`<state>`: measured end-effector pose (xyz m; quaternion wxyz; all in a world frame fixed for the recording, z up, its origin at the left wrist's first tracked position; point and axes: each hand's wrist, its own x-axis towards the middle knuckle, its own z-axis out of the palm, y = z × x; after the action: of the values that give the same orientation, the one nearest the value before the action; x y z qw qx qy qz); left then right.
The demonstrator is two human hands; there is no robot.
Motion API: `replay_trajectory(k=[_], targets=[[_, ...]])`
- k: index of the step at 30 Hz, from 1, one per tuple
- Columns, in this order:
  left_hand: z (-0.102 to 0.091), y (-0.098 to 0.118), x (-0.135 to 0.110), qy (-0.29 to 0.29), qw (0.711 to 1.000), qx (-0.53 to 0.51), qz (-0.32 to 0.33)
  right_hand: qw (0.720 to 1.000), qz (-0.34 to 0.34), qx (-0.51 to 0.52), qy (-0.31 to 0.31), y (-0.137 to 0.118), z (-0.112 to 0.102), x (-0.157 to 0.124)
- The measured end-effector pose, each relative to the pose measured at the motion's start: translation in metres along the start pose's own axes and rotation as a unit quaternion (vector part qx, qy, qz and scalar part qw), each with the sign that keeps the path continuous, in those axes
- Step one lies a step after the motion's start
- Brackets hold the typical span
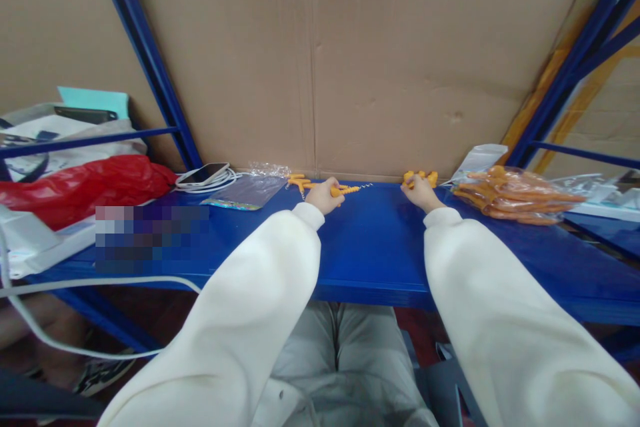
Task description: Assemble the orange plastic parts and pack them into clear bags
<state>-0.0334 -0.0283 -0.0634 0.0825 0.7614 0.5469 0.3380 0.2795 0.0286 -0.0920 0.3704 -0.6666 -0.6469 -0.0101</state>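
My left hand (323, 196) is over the middle of the blue shelf, its fingers closed on a ribbed orange plastic piece (350, 189) that points right. A thin, pale wavy strand (367, 185) lies at that piece's tip. Just left of this hand is a branched orange plastic piece (299, 181); whether the two are joined is hidden by the hand. Farther right, my right hand (421, 195) has its fingers closed on a lumpy orange plastic piece (426, 177) by the cardboard. The exact kind of these pieces is too small to tell.
A clear bag of orange parts (515, 195) lies right of my right hand. To the left are a flat clear packet (250, 191), a phone (205, 175) with white cable, and a red plastic bag (95, 187). Cardboard (315, 73) stands behind the blue shelf (373, 247).
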Motion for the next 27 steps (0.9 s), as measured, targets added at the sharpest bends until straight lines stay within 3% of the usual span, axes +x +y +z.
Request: replay_trajectory(k=[3, 11, 16, 27], targets=[[-0.001, -0.001, 0.0, -0.008, 1.0, 0.004, -0.005, 0.998, -0.042, 0.025, 0.028, -0.018, -0.001, -0.005], [0.002, -0.005, 0.002, -0.004, 1.0, 0.016, -0.01, 0.974, -0.204, 0.092, -0.032, -0.056, -0.01, -0.026], [0.004, -0.006, 0.003, 0.002, 1.0, 0.024, -0.002, 0.969, -0.217, 0.097, -0.066, -0.071, -0.016, -0.034], [0.005, -0.007, 0.003, -0.002, 1.0, -0.002, 0.003, 0.974, -0.208, 0.065, -0.058, -0.074, -0.014, -0.039]])
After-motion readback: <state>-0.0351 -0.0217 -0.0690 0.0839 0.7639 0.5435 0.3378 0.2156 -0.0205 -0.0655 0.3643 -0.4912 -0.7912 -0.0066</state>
